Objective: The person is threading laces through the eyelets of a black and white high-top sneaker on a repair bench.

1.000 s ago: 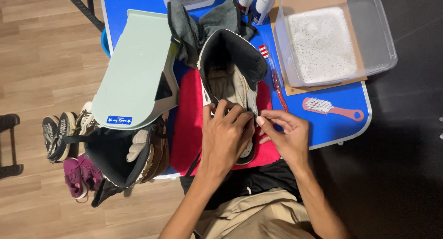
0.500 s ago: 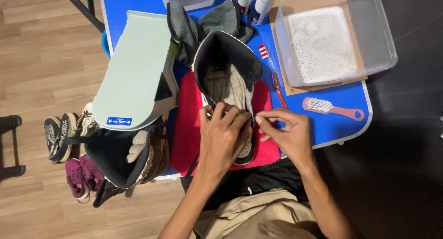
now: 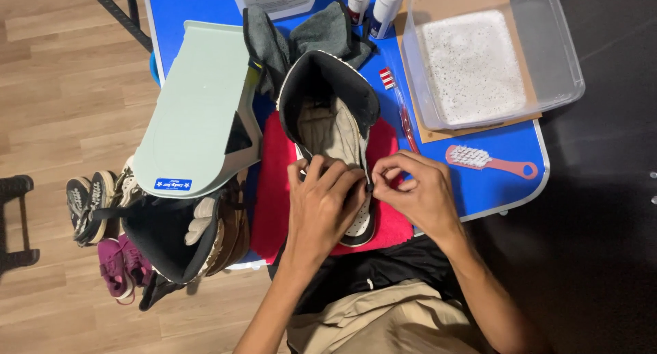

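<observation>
Centre of the frame: high-top shoe lying on a red cloth on the blue bench, left hand curled over its laced front and gripping it, right hand just beside, fingertips pinched on something small at the shoe's edge, too small to tell. Little free room between the bench's near edge and the lap; bare blue only at lower right, around a pink brush. Upper right: clear plastic tub holding white foamy liquid; lower left, beyond the bench edge, a dark bag stuffed with shoes, under a pale green lid.
</observation>
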